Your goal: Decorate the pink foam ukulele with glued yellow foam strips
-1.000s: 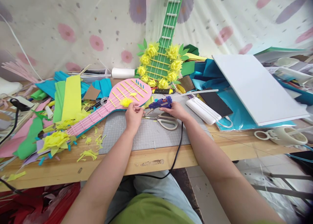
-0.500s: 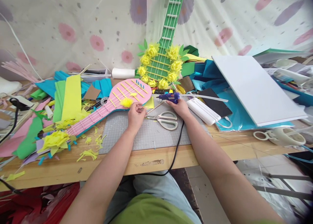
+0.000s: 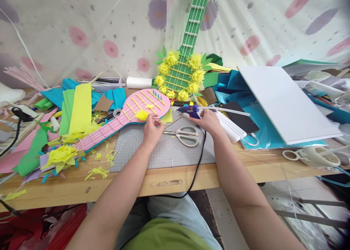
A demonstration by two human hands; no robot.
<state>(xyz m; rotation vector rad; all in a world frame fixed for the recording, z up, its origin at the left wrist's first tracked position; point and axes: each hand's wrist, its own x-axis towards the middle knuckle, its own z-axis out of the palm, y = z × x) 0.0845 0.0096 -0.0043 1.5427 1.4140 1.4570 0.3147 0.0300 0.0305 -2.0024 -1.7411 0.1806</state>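
Ref = scissors (image 3: 179, 132), on the grey cutting mat (image 3: 153, 159), on the tabletop (image 3: 169, 177). Left to right:

- Big yellow paper flower (image 3: 61, 156): well left of scissors.
- Pink paper guitar (image 3: 132, 108): left of and behind scissors, lying slanted, neck toward near left.
- Left hand (image 3: 153, 129): just left of scissors' blades. Fingertips pinched together on a thin piece (image 3: 162, 122), too small to identify.
- Thin stick (image 3: 175, 121): from those fingertips, angled behind scissors toward far right. Can't tell if held or lying loose.
- Green paper guitar (image 3: 186, 50): well behind scissors, standing, neck up and tilted right.
- Hot glue gun (image 3: 191, 110): just behind scissors, long axis roughly side to side, nozzle left, clear glue stick (image 3: 232, 112) out the rear to the right.
- Right hand (image 3: 207, 120): behind and right of scissors, fingers part-curled at gun's handle. Contact looks real; can't tell if it grips.
- White device (image 3: 231, 127): further right of scissors.

Key relation: right hand is nearer the gun, which lies to that hand's left. Nozzle faces left hand's side, apart from it; stick's far end near gun's front.
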